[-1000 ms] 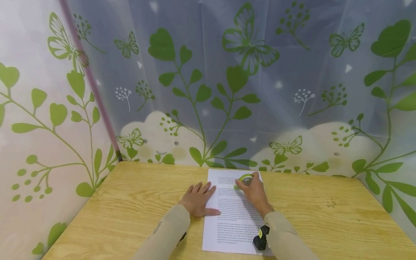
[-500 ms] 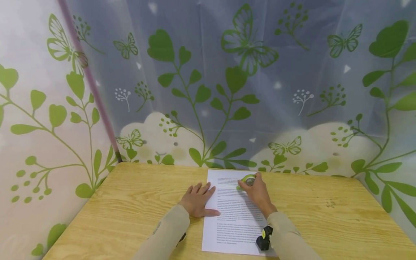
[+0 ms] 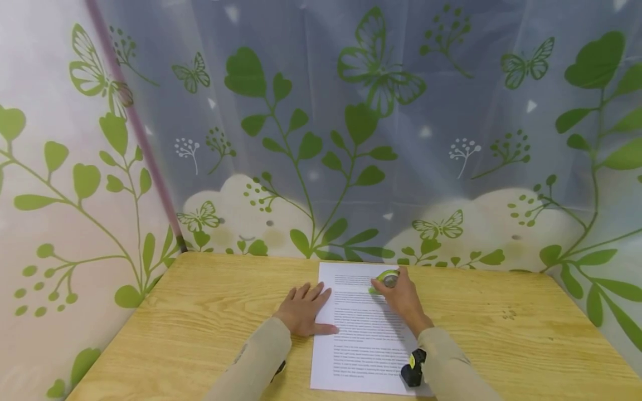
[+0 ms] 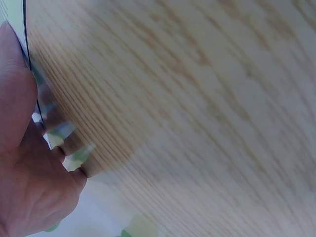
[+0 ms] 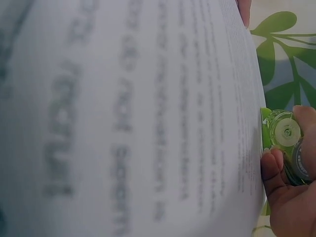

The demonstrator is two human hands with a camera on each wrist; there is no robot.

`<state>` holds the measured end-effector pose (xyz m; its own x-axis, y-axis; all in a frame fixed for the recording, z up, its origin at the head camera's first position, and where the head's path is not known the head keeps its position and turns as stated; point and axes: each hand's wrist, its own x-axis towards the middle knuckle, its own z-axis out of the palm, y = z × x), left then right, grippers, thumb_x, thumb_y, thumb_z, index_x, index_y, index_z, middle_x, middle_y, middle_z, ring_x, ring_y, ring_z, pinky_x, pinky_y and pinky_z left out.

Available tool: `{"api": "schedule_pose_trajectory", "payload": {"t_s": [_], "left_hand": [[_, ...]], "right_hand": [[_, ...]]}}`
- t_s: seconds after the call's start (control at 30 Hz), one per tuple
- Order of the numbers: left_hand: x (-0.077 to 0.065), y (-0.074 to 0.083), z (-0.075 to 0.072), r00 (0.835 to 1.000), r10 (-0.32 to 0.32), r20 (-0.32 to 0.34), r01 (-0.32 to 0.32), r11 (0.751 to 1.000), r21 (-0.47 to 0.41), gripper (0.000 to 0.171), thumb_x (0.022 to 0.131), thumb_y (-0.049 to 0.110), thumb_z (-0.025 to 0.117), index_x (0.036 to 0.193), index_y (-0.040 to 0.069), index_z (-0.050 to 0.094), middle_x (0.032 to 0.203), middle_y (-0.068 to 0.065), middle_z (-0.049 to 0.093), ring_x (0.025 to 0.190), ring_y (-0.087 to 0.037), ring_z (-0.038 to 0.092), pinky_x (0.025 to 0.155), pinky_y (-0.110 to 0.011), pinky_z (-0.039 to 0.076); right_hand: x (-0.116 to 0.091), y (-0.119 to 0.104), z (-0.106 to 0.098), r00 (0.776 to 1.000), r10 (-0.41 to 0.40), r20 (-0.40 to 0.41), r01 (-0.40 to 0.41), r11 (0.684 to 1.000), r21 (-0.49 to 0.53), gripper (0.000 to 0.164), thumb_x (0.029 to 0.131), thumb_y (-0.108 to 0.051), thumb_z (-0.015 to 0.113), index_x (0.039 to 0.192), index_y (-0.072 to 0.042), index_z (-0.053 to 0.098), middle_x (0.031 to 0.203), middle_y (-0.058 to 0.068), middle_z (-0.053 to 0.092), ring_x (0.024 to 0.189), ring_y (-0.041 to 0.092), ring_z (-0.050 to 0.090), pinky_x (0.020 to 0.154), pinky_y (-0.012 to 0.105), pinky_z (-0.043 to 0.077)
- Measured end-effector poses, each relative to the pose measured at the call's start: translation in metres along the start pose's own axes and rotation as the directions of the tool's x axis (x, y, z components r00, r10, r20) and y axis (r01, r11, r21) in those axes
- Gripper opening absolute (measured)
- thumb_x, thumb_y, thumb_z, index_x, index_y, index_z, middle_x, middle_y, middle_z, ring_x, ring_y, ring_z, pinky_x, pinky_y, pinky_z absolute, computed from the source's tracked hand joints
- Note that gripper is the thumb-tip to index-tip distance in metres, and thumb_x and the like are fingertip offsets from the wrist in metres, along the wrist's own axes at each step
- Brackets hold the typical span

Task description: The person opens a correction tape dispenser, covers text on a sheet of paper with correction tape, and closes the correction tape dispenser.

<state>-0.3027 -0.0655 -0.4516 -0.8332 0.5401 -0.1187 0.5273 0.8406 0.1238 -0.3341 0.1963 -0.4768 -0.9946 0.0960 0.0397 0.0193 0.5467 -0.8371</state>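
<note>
Green tape dispenser [image 3: 390,282], pinched by the right hand [image 3: 405,301] toward 1 o'clock on the paper [image 3: 323,362], has its long axis running 2 to 8, tip at 8, rear end hidden by that hand. Spread flat, the left hand [image 3: 302,313] rests at 9 o'clock; blurred print [image 5: 123,96] reads "do not"

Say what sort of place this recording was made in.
Probably an indoor desk space, perhaps screened off for filming: a wood-grain table, a printed sheet lying on it, and a leaf-and-butterfly curtain hanging close behind.
</note>
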Motion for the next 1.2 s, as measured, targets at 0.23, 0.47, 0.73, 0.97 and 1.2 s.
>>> {"api": "schedule_pose_trajectory", "payload": {"t_s": [0.23,0.47,0.73,0.97,1.2], "left_hand": [[0.0,0.0,0.001,1.0,0.002,-0.001,-0.002,1.0,-0.001,0.089,0.085,0.068,0.052,0.151,0.013,0.028,0.155,-0.01,0.025,0.139,-0.037,0.023,0.109,-0.055,0.021],[0.003,-0.004,0.005,1.0,0.011,-0.003,-0.011,1.0,0.0,0.09,0.086,0.069,0.05,0.152,0.013,0.028,0.155,-0.01,0.024,0.139,-0.038,0.022,0.109,-0.055,0.021],[0.011,-0.01,0.015,1.0,-0.005,-0.001,0.005,1.0,0.012,0.093,0.083,0.073,0.047,0.153,0.017,0.024,0.157,-0.007,0.02,0.141,-0.036,0.019,0.11,-0.054,0.018],[0.004,-0.004,0.004,1.0,-0.008,0.017,0.008,1.0,-0.006,0.09,0.085,0.069,0.051,0.152,0.014,0.026,0.156,-0.009,0.023,0.14,-0.037,0.02,0.109,-0.055,0.018],[0.01,-0.009,0.015,1.0,-0.018,0.006,0.018,1.0,0.006,0.093,0.083,0.074,0.047,0.153,0.018,0.024,0.157,-0.006,0.02,0.141,-0.035,0.018,0.11,-0.054,0.017]], "right_hand": [[-0.001,0.0,-0.003,1.0,-0.002,-0.007,0.002,1.0,-0.013,0.084,0.089,-0.035,0.068,0.142,0.009,0.019,0.1,0.02,0.056,0.082,0.025,0.058,0.066,0.036,0.047],[-0.003,0.0,-0.007,1.0,0.001,-0.009,-0.002,1.0,-0.025,0.074,0.09,-0.035,0.068,0.134,0.007,0.027,0.1,0.021,0.056,0.084,0.027,0.059,0.069,0.038,0.047],[-0.001,0.002,-0.01,1.0,0.001,-0.012,-0.002,0.999,-0.037,0.064,0.09,-0.035,0.068,0.125,0.004,0.032,0.101,0.021,0.055,0.087,0.028,0.057,0.071,0.04,0.046],[-0.003,0.003,-0.016,1.0,0.001,-0.001,-0.001,1.0,-0.01,0.064,0.089,-0.037,0.068,0.125,0.003,0.032,0.098,0.018,0.056,0.082,0.024,0.057,0.068,0.036,0.045],[-0.004,0.005,-0.021,1.0,0.001,0.013,-0.001,1.0,-0.014,0.066,0.09,-0.037,0.067,0.127,0.003,0.03,0.098,0.017,0.055,0.082,0.024,0.056,0.068,0.036,0.045]]}}
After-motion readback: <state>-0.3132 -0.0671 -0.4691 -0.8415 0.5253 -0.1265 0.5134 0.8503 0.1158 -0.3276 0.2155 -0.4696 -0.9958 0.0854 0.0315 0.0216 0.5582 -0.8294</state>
